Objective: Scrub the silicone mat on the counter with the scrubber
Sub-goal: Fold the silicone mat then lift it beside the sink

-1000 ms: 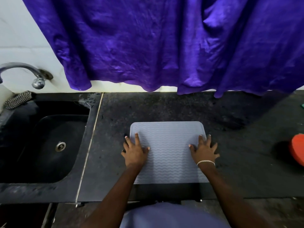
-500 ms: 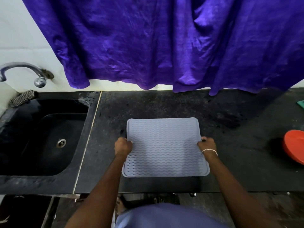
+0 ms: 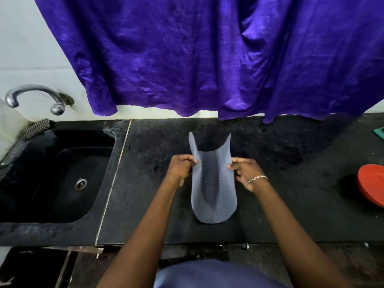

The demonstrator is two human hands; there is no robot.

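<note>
The grey silicone mat point(image 3: 214, 183) with a wavy ribbed surface is lifted off the black counter point(image 3: 291, 183) and bent into a U, its two side edges pulled up and toward each other. My left hand point(image 3: 179, 169) pinches the mat's left edge. My right hand point(image 3: 244, 171), with a thin bracelet at the wrist, pinches the right edge. A dark metal-mesh scrubber point(image 3: 35, 128) lies on the sink's back left corner, far from both hands.
A black sink point(image 3: 62, 175) with a steel drain sits to the left under a chrome tap point(image 3: 33, 96). A purple curtain point(image 3: 207, 55) hangs over the counter's back. A red bowl point(image 3: 372, 186) and a green item point(image 3: 379, 133) are at the right edge.
Both hands went from lying flat on the mat to gripping its side edges, then raised it and pushed the edges together so it curls into a U.
</note>
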